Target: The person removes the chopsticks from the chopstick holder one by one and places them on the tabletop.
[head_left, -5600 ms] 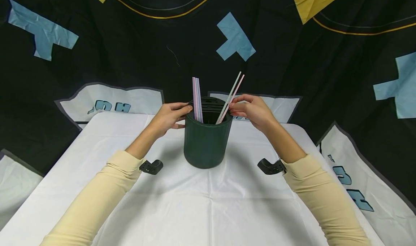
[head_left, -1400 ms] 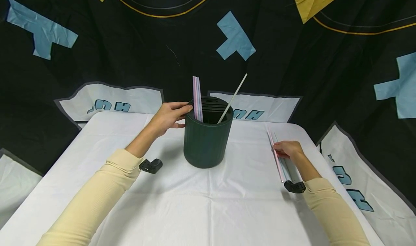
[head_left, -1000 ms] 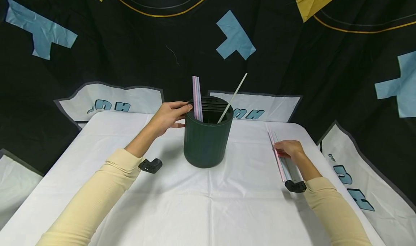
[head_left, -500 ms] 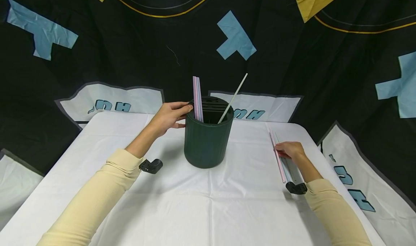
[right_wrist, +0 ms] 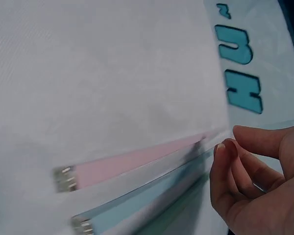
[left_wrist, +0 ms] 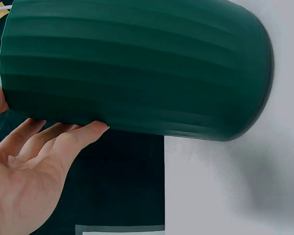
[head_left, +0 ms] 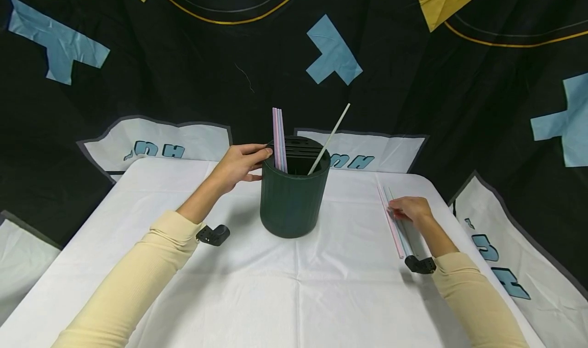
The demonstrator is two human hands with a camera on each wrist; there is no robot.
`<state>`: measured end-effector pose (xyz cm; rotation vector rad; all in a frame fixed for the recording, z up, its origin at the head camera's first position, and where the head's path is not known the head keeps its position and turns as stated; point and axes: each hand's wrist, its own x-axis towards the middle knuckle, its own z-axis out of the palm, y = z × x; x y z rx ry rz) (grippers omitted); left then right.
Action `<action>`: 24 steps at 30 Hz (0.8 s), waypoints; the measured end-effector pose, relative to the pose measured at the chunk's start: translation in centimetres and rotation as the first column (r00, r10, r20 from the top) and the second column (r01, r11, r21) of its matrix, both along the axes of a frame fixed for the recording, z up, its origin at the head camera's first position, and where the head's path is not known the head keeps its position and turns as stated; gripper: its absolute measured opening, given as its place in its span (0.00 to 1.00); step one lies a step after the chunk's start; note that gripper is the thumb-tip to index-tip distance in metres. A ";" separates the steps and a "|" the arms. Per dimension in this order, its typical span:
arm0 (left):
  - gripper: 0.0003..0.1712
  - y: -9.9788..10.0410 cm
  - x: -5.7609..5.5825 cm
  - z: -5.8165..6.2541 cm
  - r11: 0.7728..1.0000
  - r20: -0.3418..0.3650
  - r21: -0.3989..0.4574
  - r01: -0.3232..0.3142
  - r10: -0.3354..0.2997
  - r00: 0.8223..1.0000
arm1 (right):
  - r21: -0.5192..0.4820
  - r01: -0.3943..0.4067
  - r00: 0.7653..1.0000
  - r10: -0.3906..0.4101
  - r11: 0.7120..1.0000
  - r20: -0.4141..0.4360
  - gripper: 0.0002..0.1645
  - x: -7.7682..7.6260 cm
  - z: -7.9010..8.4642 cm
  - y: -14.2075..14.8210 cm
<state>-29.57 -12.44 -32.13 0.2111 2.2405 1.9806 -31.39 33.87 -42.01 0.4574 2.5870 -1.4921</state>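
Observation:
A dark green utensil holder point(head_left: 291, 205) stands upright mid-table. My left hand point(head_left: 237, 169) holds its left side, thumb at the rim and fingertips against the wall, seen close in the left wrist view. Pink, lilac and blue chopsticks point(head_left: 279, 139) stand at the holder's left; a single pale chopstick point(head_left: 328, 140) leans out to the right. My right hand point(head_left: 410, 208) is over chopsticks on the table at right. In the right wrist view, a pink chopstick point(right_wrist: 132, 162) and a blue chopstick point(right_wrist: 149, 195) lie below bent fingers, with nothing visible between thumb and fingertips.
A white cloth point(head_left: 257, 297) covers the table. Behind hangs a black backdrop point(head_left: 193, 72) with blue and yellow tape pieces. A green chopstick point(right_wrist: 179, 205) lies beside the blue one. The holder has a slotted black section point(head_left: 300, 146) at its back.
Earlier my right hand held a pink chopstick at the holder's right rim; it then moved to the table at right. Now its fingers have let go of the pink chopstick there. The left hand stays.

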 end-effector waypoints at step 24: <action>0.29 0.0 0.0 0.0 1.000 0.005 -0.001 -0.004 0.004 1.000 | -0.098 -0.292 0.938 0.265 0.951 -0.222 0.25 1.6 14.2 -11.6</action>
